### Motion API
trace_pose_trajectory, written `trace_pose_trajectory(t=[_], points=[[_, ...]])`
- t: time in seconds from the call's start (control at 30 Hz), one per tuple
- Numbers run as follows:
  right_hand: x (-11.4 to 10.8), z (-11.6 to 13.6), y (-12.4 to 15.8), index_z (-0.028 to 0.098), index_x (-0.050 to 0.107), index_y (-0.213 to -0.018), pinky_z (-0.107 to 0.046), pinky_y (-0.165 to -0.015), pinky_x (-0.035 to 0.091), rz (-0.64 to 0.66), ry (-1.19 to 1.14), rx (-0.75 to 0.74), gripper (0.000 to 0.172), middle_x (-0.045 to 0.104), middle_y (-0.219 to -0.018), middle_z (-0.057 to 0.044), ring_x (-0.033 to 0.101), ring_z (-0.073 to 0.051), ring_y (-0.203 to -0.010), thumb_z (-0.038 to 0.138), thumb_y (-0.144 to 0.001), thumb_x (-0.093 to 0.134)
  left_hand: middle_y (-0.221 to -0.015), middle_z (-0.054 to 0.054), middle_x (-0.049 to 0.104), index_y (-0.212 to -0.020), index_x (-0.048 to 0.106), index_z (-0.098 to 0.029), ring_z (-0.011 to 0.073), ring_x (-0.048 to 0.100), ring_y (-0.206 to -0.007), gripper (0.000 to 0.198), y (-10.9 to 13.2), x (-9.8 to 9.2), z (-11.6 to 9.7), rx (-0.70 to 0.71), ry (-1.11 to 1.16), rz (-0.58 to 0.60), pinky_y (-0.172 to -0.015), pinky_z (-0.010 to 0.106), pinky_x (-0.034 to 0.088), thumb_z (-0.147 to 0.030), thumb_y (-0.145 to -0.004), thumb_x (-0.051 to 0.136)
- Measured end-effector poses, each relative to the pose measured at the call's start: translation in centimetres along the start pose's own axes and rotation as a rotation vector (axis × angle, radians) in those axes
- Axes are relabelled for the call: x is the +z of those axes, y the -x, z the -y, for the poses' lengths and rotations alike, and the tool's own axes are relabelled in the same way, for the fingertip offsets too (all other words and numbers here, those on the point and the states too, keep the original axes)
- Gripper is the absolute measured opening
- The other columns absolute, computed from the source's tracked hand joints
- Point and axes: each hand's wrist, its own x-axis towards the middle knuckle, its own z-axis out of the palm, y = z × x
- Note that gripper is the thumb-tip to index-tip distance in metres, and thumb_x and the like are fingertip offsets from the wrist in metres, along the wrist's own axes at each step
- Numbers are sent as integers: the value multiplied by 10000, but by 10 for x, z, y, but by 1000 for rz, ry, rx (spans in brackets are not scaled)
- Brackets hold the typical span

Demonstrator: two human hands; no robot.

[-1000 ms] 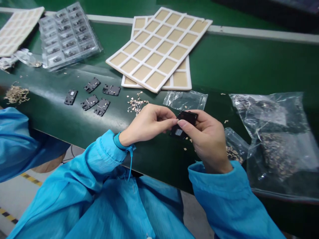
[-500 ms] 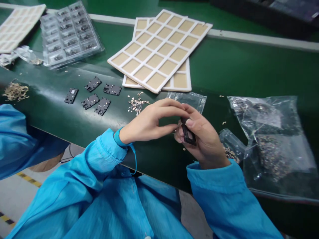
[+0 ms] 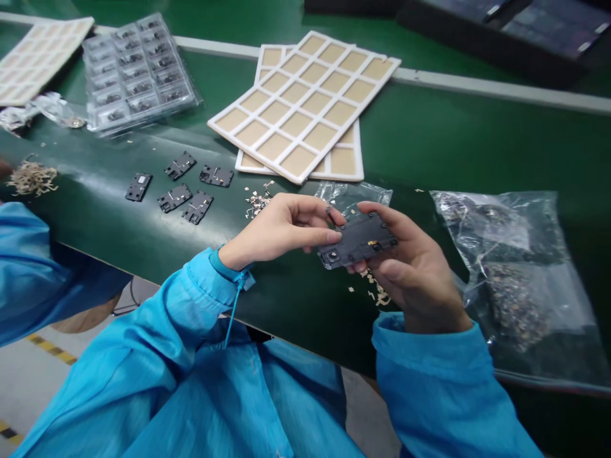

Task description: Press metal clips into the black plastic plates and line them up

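Observation:
A flat black part is held up above the green table, its broad face toward the camera. My right hand grips its right end between fingers and thumb. At its left edge, my left hand pinches the part, thumb on the face. Small loose metal pieces lie just below the part, near my right hand. Left of my left hand is another pile of small metal pieces. Several similar black parts rest farther left on the table.
White-framed grid trays overlap at the back middle. A clear compartment tray stands back left. Plastic bags of small pieces lie at the right. Another person's blue sleeve is at the left edge, beside a tan pile.
The black part has turned from edge-on to broad face showing. My right hand has moved right and opened up around it. Loose pieces below it are now uncovered.

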Motion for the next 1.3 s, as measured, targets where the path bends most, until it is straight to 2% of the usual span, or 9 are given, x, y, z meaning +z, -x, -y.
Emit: trace_pose_trajectory(t=[0.1, 0.2, 0.3, 0.43, 0.53, 0.63, 0.9, 1.1, 1.3], points=[[0, 0, 1, 324, 703, -1045, -216, -551, 542, -25, 15, -19, 433, 674, -885, 11, 618, -119, -656, 340, -644, 865, -601, -16, 634, -817, 712, -98, 55, 536, -507, 133, 1, 1, 0, 2, 18, -10, -460, 154, 430, -189, -721, 728], [0, -3, -1, 299, 698, -999, -214, -555, 562, -28, 16, -51, 398, 682, -846, 10, 625, -117, -630, 337, -642, 870, -689, 17, 693, -826, 740, -113, 73, 585, -568, 123, 4, 2, 1, 108, -52, -117, -501, 164, 461, -211, -756, 714], [0, -5, -1, 271, 688, -982, -227, -579, 575, -48, 36, -75, 427, 685, -829, 3, 636, -127, -648, 372, -616, 884, -801, 46, 725, -824, 750, -135, 103, 651, -706, 89, 6, 3, 4, 306, -225, -200, -599, 178, 507, -198, -790, 697], [1, -5, -1, 262, 685, -977, -212, -607, 563, -79, 70, -112, 443, 686, -823, 4, 646, -129, -699, 386, -605, 891, -865, 55, 716, -857, 734, -148, 98, 661, -755, 74, 7, 3, 8, 621, -482, -259, -664, 182, 527, -182, -830, 674], [2, -4, -1, 257, 685, -968, -211, -583, 546, -84, 87, -130, 445, 679, -796, 7, 639, -128, -675, 405, -602, 890, -878, 72, 716, -895, 708, -130, 102, 664, -797, 82, 10, 3, 9, 801, -667, -250, -717, 193, 534, -156, -861, 637], [2, -3, -1, 251, 685, -954, -218, -559, 536, -73, 107, -135, 451, 675, -771, 8, 629, -129, -644, 425, -592, 890, -878, 74, 719, -934, 679, -135, 112, 651, -785, 94, 13, 3, 8, 915, -866, -236, -722, 227, 532, -142, -881, 602], [3, 1, 0, 261, 691, -933, -203, -542, 526, -49, 140, -118, 449, 677, -760, 17, 620, -121, -635, 440, -575, 895, -914, 127, 728, -956, 641, -84, 169, 658, -824, 180, 21, 3, 4, 1085, -1159, -153, -726, 296, 557, -164, -944, 480], [3, 2, 1, 251, 682, -921, -217, -570, 545, -23, 186, -116, 453, 680, -776, 5, 634, -132, -662, 484, -585, 879, -883, 126, 735, -976, 647, -36, 179, 668, -767, 172, 28, 4, -2, 1080, -1231, -58, -679, 298, 559, -111, -922, 502], [3, 4, 3, 281, 708, -923, -229, -536, 528, -13, 199, -119, 417, 673, -763, 0, 618, -138, -640, 483, -598, 872, -892, 140, 737, -964, 657, -36, 187, 681, -774, 158, 29, 1, -3, 1124, -1265, -21, -657, 298, 574, -113, -898, 536]])
